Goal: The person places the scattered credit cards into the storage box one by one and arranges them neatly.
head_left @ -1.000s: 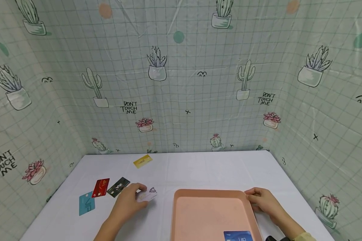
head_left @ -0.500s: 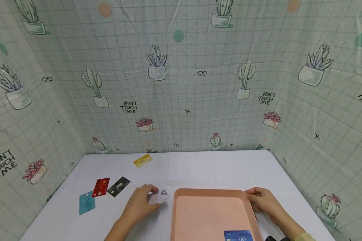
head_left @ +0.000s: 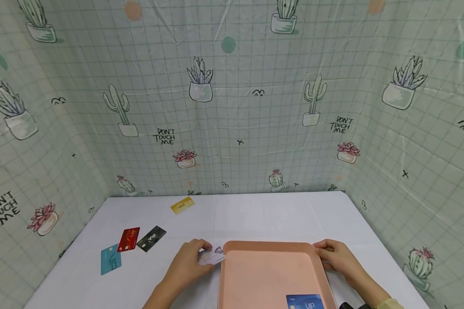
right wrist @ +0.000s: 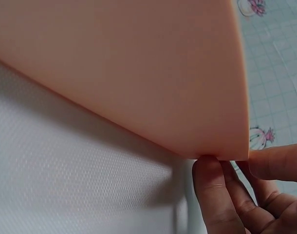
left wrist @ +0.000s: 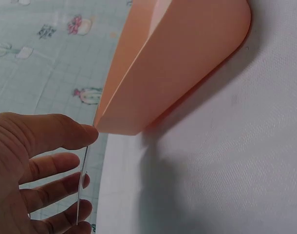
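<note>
My left hand (head_left: 191,264) pinches a white card (head_left: 212,256) by its edges, held up at the left rim of the peach tray (head_left: 270,246). In the left wrist view that card (left wrist: 82,183) is seen edge-on between thumb and fingers, beside the tray's outer wall (left wrist: 182,63). My right hand (head_left: 336,256) grips the tray's far right corner; its fingertips lie on the rim and the outer wall (right wrist: 139,83) in the right wrist view. A blue VIP card (head_left: 304,301) lies inside the tray at its near right.
On the white table (head_left: 263,214), a teal card (head_left: 111,260), a red card (head_left: 129,239) and a black card (head_left: 151,238) lie at the left, the red overlapping the teal. Farther back is a yellow card (head_left: 182,205). Patterned cloth walls (head_left: 232,120) surround the table's back and sides.
My left hand has moved right with the white card, from near the black card to the tray's left rim. My right hand and the tray have stayed in place.
</note>
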Action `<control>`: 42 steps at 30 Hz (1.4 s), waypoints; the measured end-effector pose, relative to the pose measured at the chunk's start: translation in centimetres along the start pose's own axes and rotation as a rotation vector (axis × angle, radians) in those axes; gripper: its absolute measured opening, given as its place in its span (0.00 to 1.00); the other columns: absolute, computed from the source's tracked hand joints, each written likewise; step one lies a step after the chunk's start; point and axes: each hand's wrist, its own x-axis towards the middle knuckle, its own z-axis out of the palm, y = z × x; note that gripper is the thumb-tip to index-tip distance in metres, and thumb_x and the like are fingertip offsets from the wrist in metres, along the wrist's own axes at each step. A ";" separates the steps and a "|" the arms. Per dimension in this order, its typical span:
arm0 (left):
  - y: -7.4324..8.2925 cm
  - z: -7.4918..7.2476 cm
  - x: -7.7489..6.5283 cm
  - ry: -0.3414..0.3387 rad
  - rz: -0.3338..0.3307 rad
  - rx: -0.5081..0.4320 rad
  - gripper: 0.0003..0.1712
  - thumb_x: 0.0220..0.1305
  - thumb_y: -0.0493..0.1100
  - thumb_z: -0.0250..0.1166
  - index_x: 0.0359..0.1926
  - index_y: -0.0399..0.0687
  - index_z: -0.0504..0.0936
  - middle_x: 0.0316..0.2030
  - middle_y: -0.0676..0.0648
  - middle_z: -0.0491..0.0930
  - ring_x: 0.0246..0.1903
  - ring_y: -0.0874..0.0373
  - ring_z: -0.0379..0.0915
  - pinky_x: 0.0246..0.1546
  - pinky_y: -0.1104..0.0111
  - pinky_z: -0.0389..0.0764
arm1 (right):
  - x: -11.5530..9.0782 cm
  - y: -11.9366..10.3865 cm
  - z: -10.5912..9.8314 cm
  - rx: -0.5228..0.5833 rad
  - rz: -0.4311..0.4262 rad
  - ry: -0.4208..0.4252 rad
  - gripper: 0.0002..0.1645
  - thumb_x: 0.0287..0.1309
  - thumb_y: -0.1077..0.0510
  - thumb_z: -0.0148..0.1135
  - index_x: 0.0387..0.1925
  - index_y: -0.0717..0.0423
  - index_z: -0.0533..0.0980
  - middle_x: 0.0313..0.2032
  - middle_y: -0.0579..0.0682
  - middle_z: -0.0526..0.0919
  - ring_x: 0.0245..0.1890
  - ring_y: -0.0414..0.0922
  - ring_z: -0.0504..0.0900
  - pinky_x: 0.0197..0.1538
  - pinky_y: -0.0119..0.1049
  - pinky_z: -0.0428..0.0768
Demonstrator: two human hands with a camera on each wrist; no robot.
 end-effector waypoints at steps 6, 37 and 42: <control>0.6 0.1 -0.1 -0.018 0.014 -0.023 0.24 0.47 0.43 0.81 0.46 0.46 0.85 0.48 0.47 0.85 0.42 0.56 0.74 0.43 0.61 0.78 | 0.2 0.1 -0.1 -0.016 0.002 0.001 0.19 0.70 0.62 0.56 0.54 0.74 0.76 0.46 0.57 0.88 0.42 0.44 0.87 0.41 0.37 0.87; 2.3 2.2 0.5 -0.058 0.053 0.007 0.21 0.47 0.43 0.79 0.44 0.51 0.84 0.48 0.48 0.81 0.43 0.55 0.71 0.44 0.60 0.79 | 0.2 0.2 -0.1 -0.026 -0.003 -0.002 0.18 0.71 0.63 0.56 0.53 0.75 0.76 0.47 0.59 0.88 0.42 0.44 0.87 0.41 0.36 0.86; 2.4 2.2 0.4 -0.037 0.068 0.005 0.19 0.48 0.43 0.79 0.43 0.51 0.84 0.48 0.48 0.80 0.43 0.55 0.71 0.43 0.61 0.78 | 0.2 0.3 -0.1 -0.029 -0.003 0.002 0.18 0.70 0.62 0.56 0.54 0.75 0.77 0.46 0.58 0.88 0.41 0.42 0.86 0.40 0.35 0.86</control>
